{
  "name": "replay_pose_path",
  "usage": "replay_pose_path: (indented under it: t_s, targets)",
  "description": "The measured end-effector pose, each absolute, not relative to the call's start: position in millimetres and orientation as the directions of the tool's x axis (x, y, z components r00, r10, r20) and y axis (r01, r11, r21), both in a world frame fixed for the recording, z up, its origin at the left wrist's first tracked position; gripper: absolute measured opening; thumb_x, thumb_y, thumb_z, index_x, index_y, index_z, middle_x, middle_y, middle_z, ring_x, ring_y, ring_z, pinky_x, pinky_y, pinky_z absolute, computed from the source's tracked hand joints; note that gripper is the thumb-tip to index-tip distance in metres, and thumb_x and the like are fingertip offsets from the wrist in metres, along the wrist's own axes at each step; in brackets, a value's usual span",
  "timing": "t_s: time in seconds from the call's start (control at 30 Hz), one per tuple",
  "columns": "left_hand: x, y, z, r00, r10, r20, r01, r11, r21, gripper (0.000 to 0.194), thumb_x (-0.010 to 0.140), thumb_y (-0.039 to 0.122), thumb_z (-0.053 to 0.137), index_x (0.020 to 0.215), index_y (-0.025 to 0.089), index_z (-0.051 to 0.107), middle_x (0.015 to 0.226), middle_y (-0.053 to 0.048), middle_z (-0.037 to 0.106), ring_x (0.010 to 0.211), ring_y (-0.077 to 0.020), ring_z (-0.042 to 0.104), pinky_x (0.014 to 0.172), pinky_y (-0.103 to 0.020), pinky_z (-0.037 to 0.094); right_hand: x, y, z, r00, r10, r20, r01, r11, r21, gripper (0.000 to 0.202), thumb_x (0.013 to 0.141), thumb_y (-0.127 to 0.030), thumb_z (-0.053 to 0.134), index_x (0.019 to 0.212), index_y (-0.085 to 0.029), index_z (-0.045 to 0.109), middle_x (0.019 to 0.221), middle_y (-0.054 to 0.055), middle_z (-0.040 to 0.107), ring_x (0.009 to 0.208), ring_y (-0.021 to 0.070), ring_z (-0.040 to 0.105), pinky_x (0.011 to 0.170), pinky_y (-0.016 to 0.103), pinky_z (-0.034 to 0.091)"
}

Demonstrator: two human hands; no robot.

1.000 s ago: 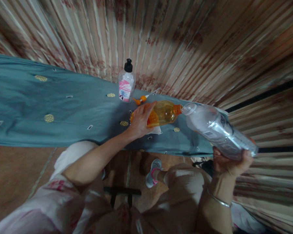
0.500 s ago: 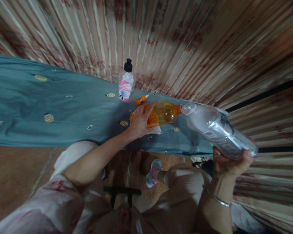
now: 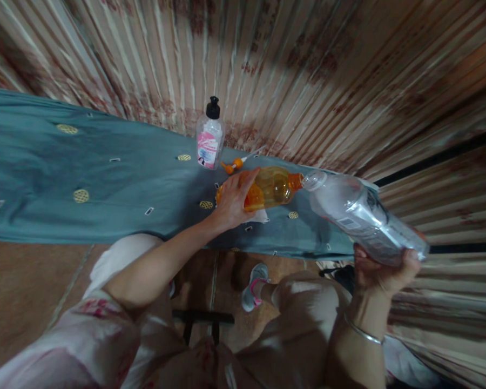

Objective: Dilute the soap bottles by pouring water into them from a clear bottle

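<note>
A long teal cloth with small yellow and white prints (image 3: pixel 117 178) stretched far to the left; its back edge met a pleated beige curtain with reddish flowers (image 3: pixel 243 70), and its right end lay close behind the bottles. Near that end, the left hand (image 3: pixel 231 199) was wrapped around a glossy, see-through orange plastic bottle (image 3: pixel 276 186), its neck pointing right. The right hand (image 3: pixel 384 273) gripped a ribbed, clear plastic bottle with a silvery label (image 3: pixel 364 219) from below, near its base, slanting it until its mouth met or nearly met the orange one; contact could not be told. Behind the left hand lay an orange pump head with a thin tube (image 3: pixel 235 165), just beside an upright clear bottle with a black cap (image 3: pixel 210 143).
</note>
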State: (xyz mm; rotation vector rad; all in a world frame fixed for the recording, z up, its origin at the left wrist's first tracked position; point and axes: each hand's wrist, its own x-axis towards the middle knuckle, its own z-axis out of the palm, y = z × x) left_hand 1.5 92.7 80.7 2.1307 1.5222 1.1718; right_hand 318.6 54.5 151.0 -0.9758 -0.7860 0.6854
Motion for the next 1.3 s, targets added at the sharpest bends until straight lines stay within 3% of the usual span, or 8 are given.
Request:
replay_pose_path:
  t_s: [0.93,1.3]
  targets:
    - [3.6,90.5,86.6,0.113,0.9,0.421,0.673,-0.381,0.634,0.103,0.068,0.02,0.082,0.157,0.02,0.029,0.149,-0.017,0.049,0.135,-0.0365,0.047,0.116,-0.055,0.036,322.4,54.6,147.6,0.53,0.8,0.281,-0.173,0.426,-0.888,0.048,0.053,-0.048,0.07,0.098,-0.03,0.068,0.106,-0.002,0.065,0.074,0.0146,0.054,0.037,0.016,0.03]
    - [3.7,89.6,88.3,0.107,0.905,0.411,0.678,-0.369,0.635,0.103,0.068,0.02,0.083,0.157,0.021,0.03,0.149,-0.017,0.049,0.135,-0.0365,0.048,0.116,-0.055,0.037,323.2,54.7,147.1,0.526,0.799,0.29,-0.143,0.42,-0.896,0.052,0.053,-0.05,0.068,0.101,-0.031,0.067,0.107,-0.002,0.066,0.069,0.0124,0.052,0.035,0.016,0.031]
